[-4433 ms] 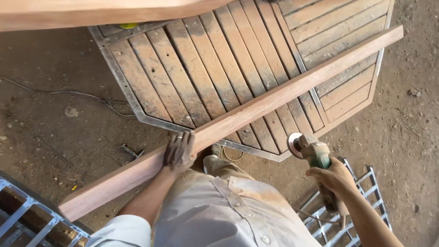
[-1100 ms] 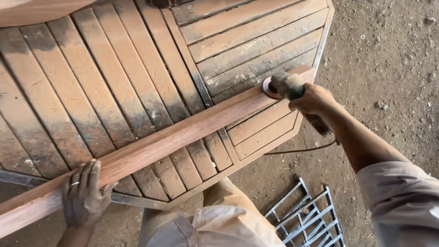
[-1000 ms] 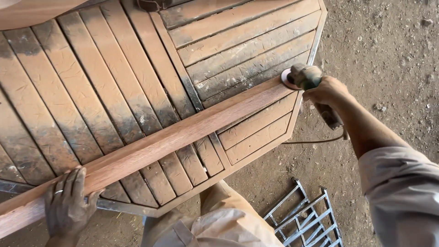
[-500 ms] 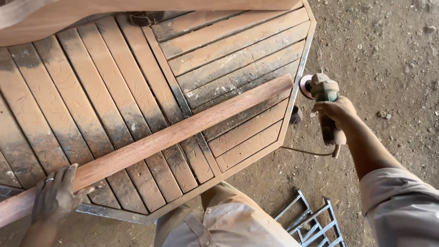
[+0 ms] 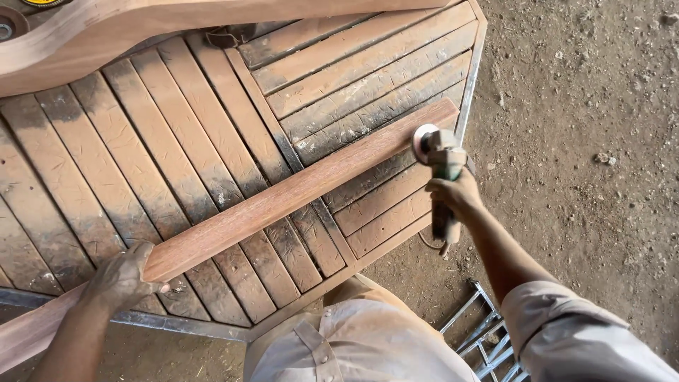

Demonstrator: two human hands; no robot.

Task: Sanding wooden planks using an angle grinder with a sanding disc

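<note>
Nearest to me, at the bottom of the frame, are my dusty trousers [image 5: 368, 339] and, at the lower right, a bit of metal rack [image 5: 488, 339] on the dirt floor [image 5: 587, 141].

At the lower left my left hand [image 5: 120, 279] is closed over the long reddish wooden plank [image 5: 283, 201], fingers wrapped across its top face and edge, pinning it down. Half a second ago this hand sat further toward the left edge of the frame; now it shows more fully, with the plank still running from the lower left up to the right of centre.

At the right of centre my right hand [image 5: 456, 194] is clamped around the body of the angle grinder [image 5: 438, 159]. A second ago its disc was on the plank's far end; then it swung clear off the end. Now the disc is back just beside that end, at its lower corner, though I cannot tell whether it touches. I judge the sanding pass has reached the end of the plank.

Under the plank lies the slatted wooden tabletop [image 5: 177, 141] in its metal frame, and along the top edge sits a thick curved timber piece [image 5: 141, 28].
</note>
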